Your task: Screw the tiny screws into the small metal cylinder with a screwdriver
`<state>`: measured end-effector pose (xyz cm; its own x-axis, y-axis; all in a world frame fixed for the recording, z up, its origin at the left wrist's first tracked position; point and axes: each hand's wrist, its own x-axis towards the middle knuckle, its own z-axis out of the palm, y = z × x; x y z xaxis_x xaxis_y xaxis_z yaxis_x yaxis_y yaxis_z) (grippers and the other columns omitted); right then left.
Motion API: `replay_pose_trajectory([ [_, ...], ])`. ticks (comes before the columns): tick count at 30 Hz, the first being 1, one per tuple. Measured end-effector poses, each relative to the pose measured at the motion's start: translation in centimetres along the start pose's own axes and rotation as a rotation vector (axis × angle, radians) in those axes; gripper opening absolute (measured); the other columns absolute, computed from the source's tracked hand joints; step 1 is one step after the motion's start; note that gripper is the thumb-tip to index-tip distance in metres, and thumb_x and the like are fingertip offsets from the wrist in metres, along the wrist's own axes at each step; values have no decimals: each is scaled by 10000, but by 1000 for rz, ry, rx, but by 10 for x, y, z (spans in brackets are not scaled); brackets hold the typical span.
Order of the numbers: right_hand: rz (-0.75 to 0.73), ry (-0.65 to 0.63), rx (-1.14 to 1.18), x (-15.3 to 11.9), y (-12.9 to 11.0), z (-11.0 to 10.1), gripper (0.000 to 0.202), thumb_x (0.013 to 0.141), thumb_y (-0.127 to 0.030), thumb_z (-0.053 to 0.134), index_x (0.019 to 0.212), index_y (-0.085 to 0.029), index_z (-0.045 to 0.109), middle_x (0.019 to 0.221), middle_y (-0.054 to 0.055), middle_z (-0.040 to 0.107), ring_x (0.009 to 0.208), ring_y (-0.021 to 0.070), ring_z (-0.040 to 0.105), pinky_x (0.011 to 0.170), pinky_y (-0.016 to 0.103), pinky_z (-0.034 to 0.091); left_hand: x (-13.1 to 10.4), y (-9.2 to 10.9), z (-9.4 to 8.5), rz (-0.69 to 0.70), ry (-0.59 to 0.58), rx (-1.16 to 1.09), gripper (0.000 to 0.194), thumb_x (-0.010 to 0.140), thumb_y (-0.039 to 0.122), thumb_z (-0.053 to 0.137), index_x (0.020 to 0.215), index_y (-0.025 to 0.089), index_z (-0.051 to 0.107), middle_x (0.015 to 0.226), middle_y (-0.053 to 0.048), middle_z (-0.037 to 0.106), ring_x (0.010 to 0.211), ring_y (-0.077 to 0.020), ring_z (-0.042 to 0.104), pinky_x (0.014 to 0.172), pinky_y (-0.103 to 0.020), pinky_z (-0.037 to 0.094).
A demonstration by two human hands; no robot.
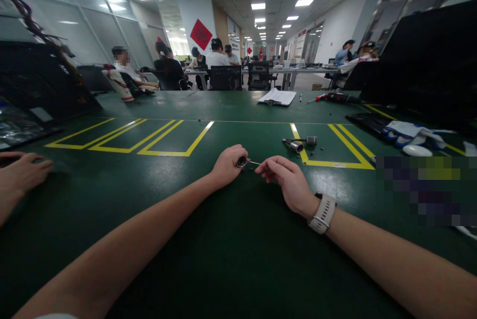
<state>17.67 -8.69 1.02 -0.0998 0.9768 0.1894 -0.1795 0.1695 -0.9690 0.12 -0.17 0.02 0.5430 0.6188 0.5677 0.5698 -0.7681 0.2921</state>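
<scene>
Metal tube (241, 161) looks hard; hold its sides. My left hand (226, 165) grips it; my right hand (288, 180) pinches a rod (254, 162).

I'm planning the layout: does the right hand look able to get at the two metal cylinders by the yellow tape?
Probably yes: the metal cylinders lie just beyond the right hand, and nothing tall seems to stand between, though that hand holds a thin rod.

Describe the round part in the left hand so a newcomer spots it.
At the green table, go left from the wristwatch to its wearer's left hand. The round part there shows a dark centre and is held, unlike the metal cylinders lying farther right.
</scene>
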Motion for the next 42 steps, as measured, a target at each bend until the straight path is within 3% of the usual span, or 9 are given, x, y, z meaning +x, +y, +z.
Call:
replay_pose_trajectory([
  [3, -93, -47, -217, -3, 1, 2, 196, 838, -317, 512, 786, -201, 661, 818, 37, 643, 734, 158, 532, 644, 299, 406, -1, 0, 1, 21, -27, 98, 137, 799, 146, 507, 664, 169, 501, 670, -3, 486, 639, -141, 469, 591, -267, 344],
  [5, -91, -68, -239, -3, 1, 2, 188, 836, -311, 514, 790, -201, 660, 817, 33, 641, 732, 157, 535, 642, 300, 406, -2, 0, 1, 38, -42, 147, 125, 793, 126, 505, 676, 169, 510, 674, -5, 490, 647, -146, 471, 600, -274, 340],
  [12, 133, -39, 170, 3, -1, -2, 152, 779, -272, 538, 712, -176, 634, 782, 48, 676, 680, 144, 538, 618, 287, 385, -2, -1, -1, 38, -19, 0, 164, 818, 192, 519, 659, 172, 482, 672, 5, 478, 630, -126, 464, 586, -255, 349],
  [16, 188, -56, 277, 6, 0, -5, 135, 779, -264, 543, 743, -172, 635, 795, 49, 681, 686, 141, 543, 615, 279, 380, -1, -3, 0, 41, 13, -103, 176, 813, 224, 542, 663, 172, 467, 667, 16, 465, 620, -115, 458, 576, -241, 350],
  [26, 74, 0, 155, 3, 2, 0, 149, 782, -305, 563, 724, -186, 631, 789, 37, 670, 694, 144, 527, 620, 288, 370, -1, -2, 1, 31, 4, 50, 147, 806, 151, 520, 663, 155, 487, 663, 11, 463, 630, -121, 449, 585, -245, 328],
  [36, 119, 28, 158, 3, 0, 1, 155, 752, -307, 567, 694, -177, 631, 773, 47, 686, 664, 141, 532, 609, 288, 368, -3, 3, -2, 94, -88, 217, 120, 819, 116, 473, 725, 146, 540, 712, -15, 519, 677, -146, 483, 640, -271, 338],
  [42, 138, 54, 216, 4, 1, -1, 153, 726, -287, 560, 654, -169, 626, 684, 39, 684, 613, 134, 537, 596, 280, 372, -3, 2, -2, 95, -84, 238, 116, 808, 95, 477, 732, 146, 549, 724, -21, 527, 693, -148, 489, 640, -269, 334],
])
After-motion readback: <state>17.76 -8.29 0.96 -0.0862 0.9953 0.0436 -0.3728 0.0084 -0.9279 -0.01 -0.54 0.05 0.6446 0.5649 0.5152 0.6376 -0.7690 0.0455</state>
